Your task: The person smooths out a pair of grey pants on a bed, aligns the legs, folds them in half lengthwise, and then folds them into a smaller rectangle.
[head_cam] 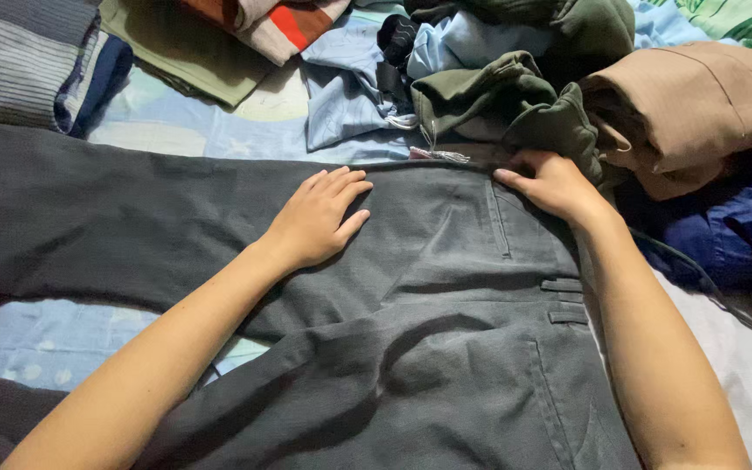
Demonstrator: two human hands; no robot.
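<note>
A pair of dark grey trousers (446, 348) lies spread across the bed, one leg stretching to the left and the waist part toward the right. My left hand (319, 218) rests flat on the fabric near its far edge, fingers together and extended. My right hand (550, 183) presses on the far right edge of the trousers beside the waistband, its fingers curled at the cloth's edge. Belt loops (563, 300) show on the cloth between my forearms.
A heap of clothes lies beyond the trousers: an olive green garment (515, 104), a tan garment (707, 104), light blue cloth (350, 87), dark blue cloth (733, 226). Striped folded cloth (19, 61) sits far left. A light blue patterned bedsheet (54, 339) lies underneath.
</note>
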